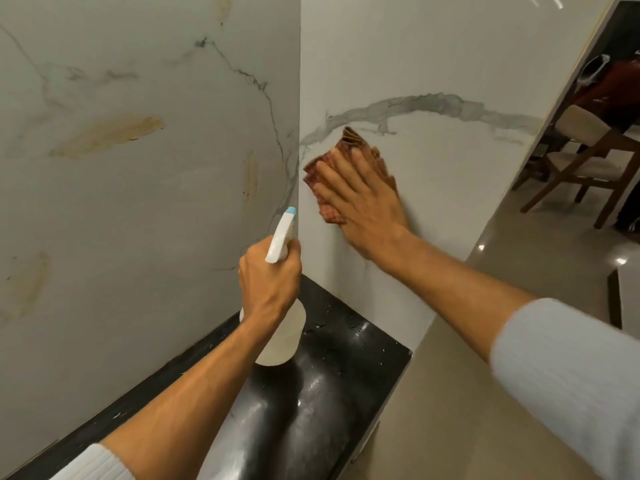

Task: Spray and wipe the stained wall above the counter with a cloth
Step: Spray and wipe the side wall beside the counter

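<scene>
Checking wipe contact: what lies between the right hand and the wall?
In the head view, the reddish checked cloth lies pressed flat between the right hand and the marble wall; nothing else shows there.

Left hand (269,283) curled; right hand (363,209) — flat

My right grip (363,209) presses the cloth (353,142) flat on the marble wall (433,64). My left grip (268,278) holds the spray bottle (285,336) over the black table (346,393).
</scene>
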